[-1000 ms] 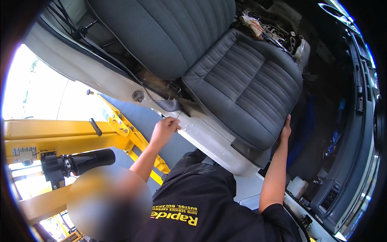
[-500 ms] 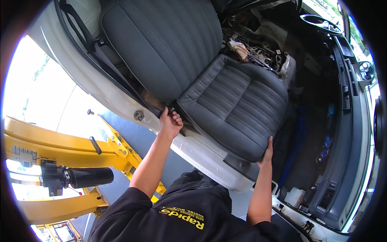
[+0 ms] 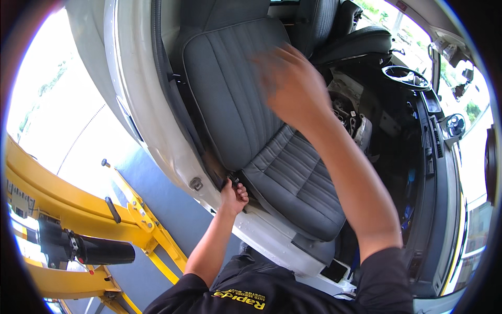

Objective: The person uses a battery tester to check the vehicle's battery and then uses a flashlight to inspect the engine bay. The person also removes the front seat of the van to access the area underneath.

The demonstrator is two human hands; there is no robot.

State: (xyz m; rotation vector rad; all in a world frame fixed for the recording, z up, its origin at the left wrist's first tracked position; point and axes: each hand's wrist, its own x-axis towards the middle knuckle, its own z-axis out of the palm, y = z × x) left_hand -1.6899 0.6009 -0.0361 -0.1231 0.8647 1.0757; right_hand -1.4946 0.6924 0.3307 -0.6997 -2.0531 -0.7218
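A dark grey car seat [image 3: 293,172] with ribbed upholstery sits inside the open door of a white vehicle. Low on its outer side, where the backrest [image 3: 230,99] meets the cushion, my left hand [image 3: 234,198] is curled around a small dark lever, mostly hidden by the fingers. My right hand [image 3: 295,89] is raised in front of the backrest, its fingers smeared by motion. I cannot make out whether it touches the backrest.
Exposed engine parts [image 3: 345,111] lie beyond the seat. Further off are a steering wheel [image 3: 405,77], a tilted second seat [image 3: 355,44] and the dashboard [image 3: 431,172]. The white door sill [image 3: 266,230] runs before me. A yellow lift arm [image 3: 78,204] stands at the left.
My right hand has left the front corner of the cushion and swung up before the backrest. The left hand keeps its hold by the hinge. My view has shifted, showing more of the cabin.
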